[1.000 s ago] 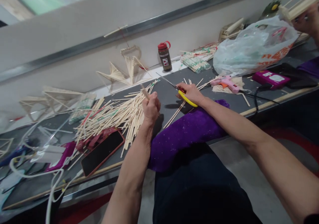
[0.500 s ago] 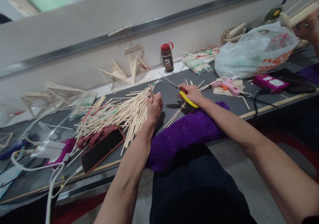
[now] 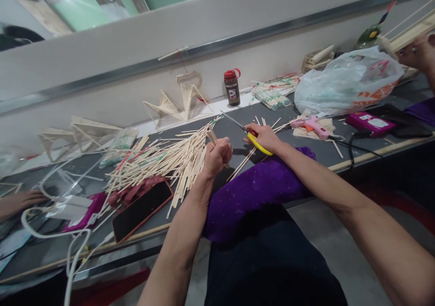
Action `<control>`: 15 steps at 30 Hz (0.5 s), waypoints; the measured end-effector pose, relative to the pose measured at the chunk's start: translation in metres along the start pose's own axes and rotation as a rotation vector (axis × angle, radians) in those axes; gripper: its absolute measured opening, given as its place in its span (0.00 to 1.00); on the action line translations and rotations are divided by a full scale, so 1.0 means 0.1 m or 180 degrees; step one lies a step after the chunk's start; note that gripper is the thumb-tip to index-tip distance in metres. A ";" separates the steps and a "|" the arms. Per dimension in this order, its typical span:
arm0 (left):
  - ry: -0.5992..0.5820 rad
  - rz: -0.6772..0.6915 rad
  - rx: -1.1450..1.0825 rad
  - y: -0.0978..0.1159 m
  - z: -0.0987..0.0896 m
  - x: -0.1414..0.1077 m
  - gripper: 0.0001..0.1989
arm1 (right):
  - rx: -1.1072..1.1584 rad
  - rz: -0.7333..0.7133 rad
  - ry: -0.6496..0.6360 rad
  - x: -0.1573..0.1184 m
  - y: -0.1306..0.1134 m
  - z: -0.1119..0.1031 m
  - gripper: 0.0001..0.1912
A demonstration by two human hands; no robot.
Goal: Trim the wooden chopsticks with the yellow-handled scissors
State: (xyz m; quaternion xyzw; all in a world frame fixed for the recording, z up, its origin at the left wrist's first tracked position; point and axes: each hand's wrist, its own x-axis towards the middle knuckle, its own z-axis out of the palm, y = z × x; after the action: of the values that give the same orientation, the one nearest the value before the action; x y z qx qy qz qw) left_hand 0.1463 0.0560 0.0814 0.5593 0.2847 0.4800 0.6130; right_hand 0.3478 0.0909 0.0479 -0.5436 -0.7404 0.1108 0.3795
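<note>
From here I see a bag (image 3: 346, 88), contents unclear, a capped bottle (image 3: 232, 89) and a packet (image 3: 272, 97) of sticks. My left hand (image 3: 219, 155) has its fingers clenched round a bundle (image 3: 212, 137) beside the pile (image 3: 183, 161); my right hand (image 3: 266, 139) has its fingers wrapped round the scissors (image 3: 259, 145), over the surface (image 3: 222, 133).

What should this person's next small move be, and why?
I'd probably bring the yellow-handled metal scissors toward the small bundle of pale wooden sticks: the left hand grips the bundle and the right hand holds the scissors, but their metal blades look clear of those sticks.
</note>
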 end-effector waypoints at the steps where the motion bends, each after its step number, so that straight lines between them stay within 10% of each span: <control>1: 0.0030 0.0040 0.0038 -0.01 -0.01 0.01 0.30 | -0.0036 0.0015 0.0021 0.00 -0.01 -0.01 0.20; 15: 0.1176 0.0640 0.2433 -0.19 -0.47 0.19 0.25 | 0.0145 -0.0776 -0.0429 -0.10 -0.26 -0.14 0.33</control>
State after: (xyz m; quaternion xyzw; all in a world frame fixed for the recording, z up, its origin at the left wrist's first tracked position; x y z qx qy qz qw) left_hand 0.1167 0.0940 0.0563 0.6756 0.4910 0.4894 0.2509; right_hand 0.3394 0.0686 0.0682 -0.4322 -0.8221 0.1169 0.3518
